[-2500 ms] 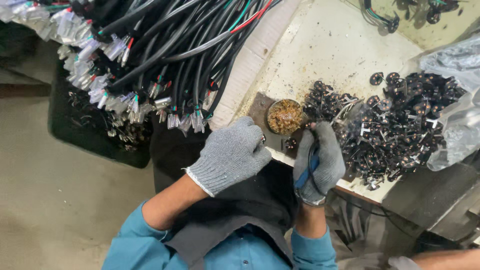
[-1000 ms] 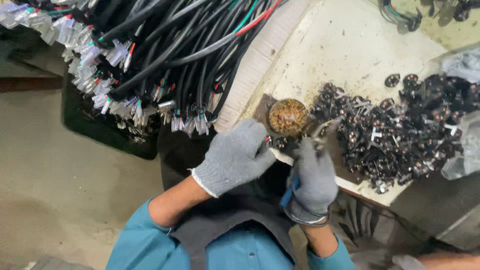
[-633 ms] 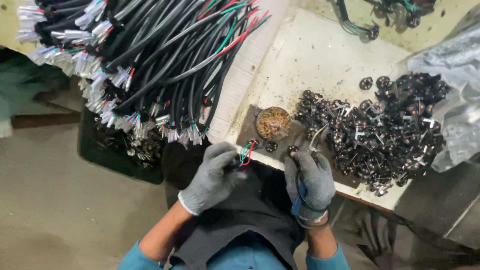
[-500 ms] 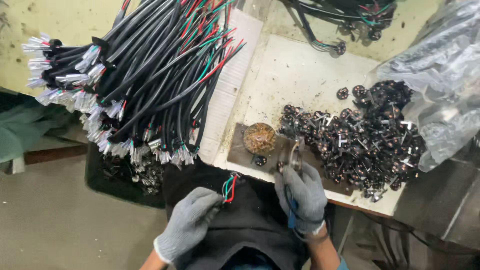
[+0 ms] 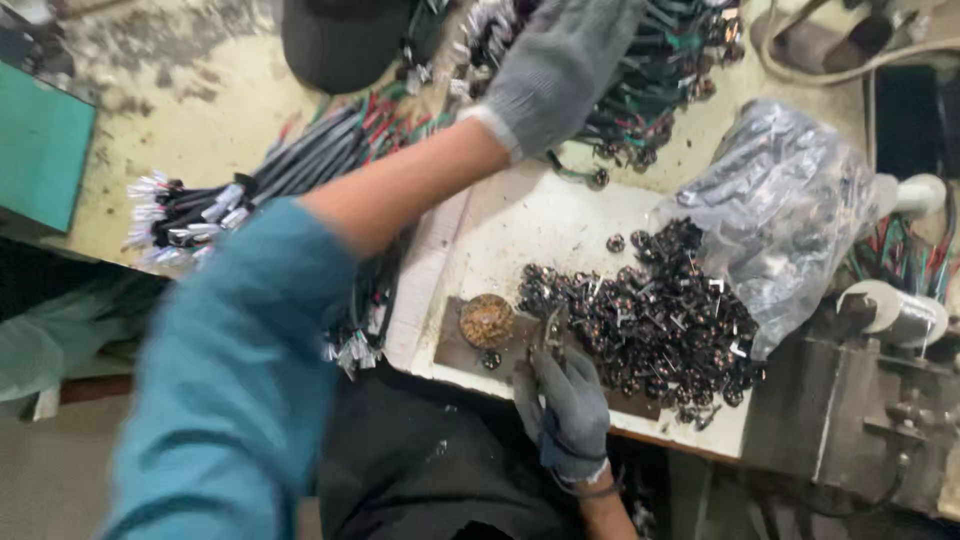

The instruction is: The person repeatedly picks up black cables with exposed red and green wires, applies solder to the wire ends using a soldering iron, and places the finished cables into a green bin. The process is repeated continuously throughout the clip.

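My left hand [image 5: 560, 65], in a grey glove, is stretched far across the table and lies over a heap of wired black cables [image 5: 655, 85] at the back. Its palm faces away, so what it holds is hidden. My right hand [image 5: 568, 410], also gloved, rests at the table's near edge and grips a thin metal tool [image 5: 550, 335] with a blue handle. The tool's tip points at a dark plate beside a round brown clump [image 5: 486, 320]. A pile of small dark metal parts [image 5: 650, 325] lies just right of the tool.
A bundle of black cables with white connectors [image 5: 200, 210] lies on the left. A clear plastic bag [image 5: 790, 200] spills parts on the right. A green box [image 5: 40, 140] stands far left; a white tape roll [image 5: 900, 310] and a metal block [image 5: 860, 420] stand far right.
My left hand, which held a short cable with red and green wires near my lap, has reached up and away to the back heap. The right hand has stayed by the plate.
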